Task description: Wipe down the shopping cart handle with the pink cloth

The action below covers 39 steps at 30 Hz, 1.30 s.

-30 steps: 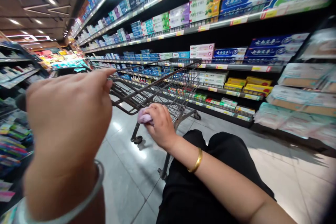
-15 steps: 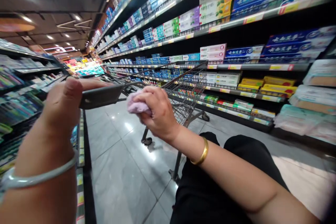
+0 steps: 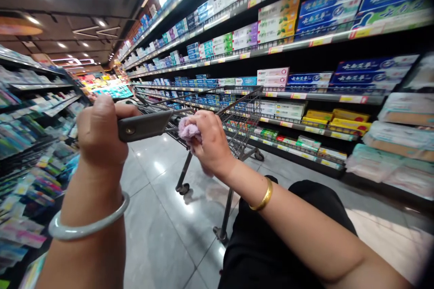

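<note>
My left hand (image 3: 105, 128) is closed round the near end of the grey shopping cart handle (image 3: 145, 125), its thumb on top. A pale jade-like bangle circles that wrist. Bunched in my right hand (image 3: 214, 143) is a light purple cloth (image 3: 189, 131), close to the far end of the handle and the cart frame. Whether the cloth touches the frame I cannot tell. A gold bangle is on the right wrist. The wire basket of the shopping cart (image 3: 249, 108) extends ahead, partly behind my right hand.
Tall shelves (image 3: 237, 54) of boxed toothpaste run along the right. Another shelf (image 3: 30, 122) of packaged goods lines the left. Clear plastic bins (image 3: 393, 140) stand at far right. Below are the cart's wheels (image 3: 183, 188), grey floor tiles (image 3: 152, 235) and my black-clad knees (image 3: 315, 207).
My left hand and the cart handle appear further right in view. The right hand with the cloth has shifted slightly right too, and the view has tilted a little.
</note>
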Each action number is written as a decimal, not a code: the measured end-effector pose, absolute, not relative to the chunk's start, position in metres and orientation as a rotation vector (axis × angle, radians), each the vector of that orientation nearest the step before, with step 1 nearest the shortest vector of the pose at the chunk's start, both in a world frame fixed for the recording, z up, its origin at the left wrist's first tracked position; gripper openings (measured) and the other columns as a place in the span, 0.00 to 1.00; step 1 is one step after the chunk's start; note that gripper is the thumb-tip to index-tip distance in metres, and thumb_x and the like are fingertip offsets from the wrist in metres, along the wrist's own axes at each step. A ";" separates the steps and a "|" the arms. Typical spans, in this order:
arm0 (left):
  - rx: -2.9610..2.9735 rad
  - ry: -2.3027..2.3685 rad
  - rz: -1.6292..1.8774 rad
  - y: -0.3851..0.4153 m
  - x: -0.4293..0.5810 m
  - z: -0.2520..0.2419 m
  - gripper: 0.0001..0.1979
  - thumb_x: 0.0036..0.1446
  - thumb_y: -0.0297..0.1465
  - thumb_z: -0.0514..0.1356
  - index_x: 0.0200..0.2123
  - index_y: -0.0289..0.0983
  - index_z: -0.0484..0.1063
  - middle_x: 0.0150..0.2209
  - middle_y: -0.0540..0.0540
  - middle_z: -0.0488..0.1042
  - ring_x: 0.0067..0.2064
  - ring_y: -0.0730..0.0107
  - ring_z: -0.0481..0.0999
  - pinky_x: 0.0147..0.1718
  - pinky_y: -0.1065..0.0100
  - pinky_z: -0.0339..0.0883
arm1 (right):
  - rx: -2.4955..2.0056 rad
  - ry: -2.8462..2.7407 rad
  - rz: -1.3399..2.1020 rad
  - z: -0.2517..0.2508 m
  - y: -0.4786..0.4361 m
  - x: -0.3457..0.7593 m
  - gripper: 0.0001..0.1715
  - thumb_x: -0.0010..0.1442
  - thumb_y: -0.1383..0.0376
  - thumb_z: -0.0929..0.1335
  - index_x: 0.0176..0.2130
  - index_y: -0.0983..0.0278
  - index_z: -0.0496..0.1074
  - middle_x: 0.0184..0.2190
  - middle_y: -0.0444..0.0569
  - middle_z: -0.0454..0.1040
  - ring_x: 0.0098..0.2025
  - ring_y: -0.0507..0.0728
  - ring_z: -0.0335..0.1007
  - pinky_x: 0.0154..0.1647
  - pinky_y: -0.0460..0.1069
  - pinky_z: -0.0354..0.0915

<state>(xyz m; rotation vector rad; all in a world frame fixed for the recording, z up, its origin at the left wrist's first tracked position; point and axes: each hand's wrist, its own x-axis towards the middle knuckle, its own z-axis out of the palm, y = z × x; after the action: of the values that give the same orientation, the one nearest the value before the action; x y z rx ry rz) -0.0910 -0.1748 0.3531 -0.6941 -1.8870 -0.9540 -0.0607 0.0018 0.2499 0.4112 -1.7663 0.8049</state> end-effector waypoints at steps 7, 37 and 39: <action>-0.672 -1.971 -0.832 -0.161 -0.060 0.353 0.25 0.68 0.39 0.42 0.27 0.43 0.74 0.27 0.44 0.80 0.31 0.61 0.75 0.35 0.59 0.67 | 0.461 -1.701 0.848 0.247 0.022 -0.053 0.19 0.57 0.75 0.66 0.46 0.56 0.69 0.48 0.48 0.73 0.57 0.60 0.66 0.62 0.59 0.65; -0.896 -2.105 -0.015 -0.015 -0.070 0.366 0.39 0.71 0.47 0.33 0.35 0.38 0.81 0.33 0.36 0.81 0.34 0.55 0.79 0.31 0.61 0.56 | 0.298 -1.444 1.249 0.292 0.127 -0.054 0.16 0.57 0.69 0.66 0.46 0.58 0.68 0.45 0.43 0.75 0.46 0.53 0.72 0.52 0.51 0.69; -0.919 -2.102 0.016 -0.008 -0.074 0.367 0.39 0.71 0.47 0.33 0.35 0.38 0.80 0.33 0.36 0.81 0.35 0.54 0.80 0.31 0.62 0.56 | 0.297 -1.385 1.156 0.292 0.129 -0.049 0.17 0.57 0.68 0.66 0.47 0.58 0.66 0.46 0.43 0.72 0.47 0.54 0.71 0.52 0.51 0.69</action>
<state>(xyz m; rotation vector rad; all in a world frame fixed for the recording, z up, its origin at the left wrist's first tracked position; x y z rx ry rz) -0.0738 -0.0084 0.3672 -0.9187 -2.1021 0.0163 -0.0490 0.1285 0.2923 0.2973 -1.3855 1.1556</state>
